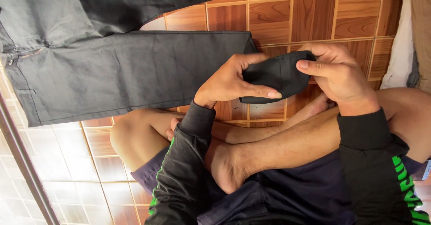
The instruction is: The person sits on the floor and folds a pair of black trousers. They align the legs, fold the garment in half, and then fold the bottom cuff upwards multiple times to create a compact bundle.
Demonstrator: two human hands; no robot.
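Dark trousers, hem in both hands

Dark grey trousers [112, 79] lie flat on the wooden floor [314, 18]. Our left hand [233, 83] pinches the leg's folded hem, thumb on top. Our right hand [339, 74] closes on its other side, above our crossed legs [269, 148].

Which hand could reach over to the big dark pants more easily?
Probably the left hand. It sits right by the end of the dark trousers leg, while the right hand is farther away. Both pinch a small black cloth.
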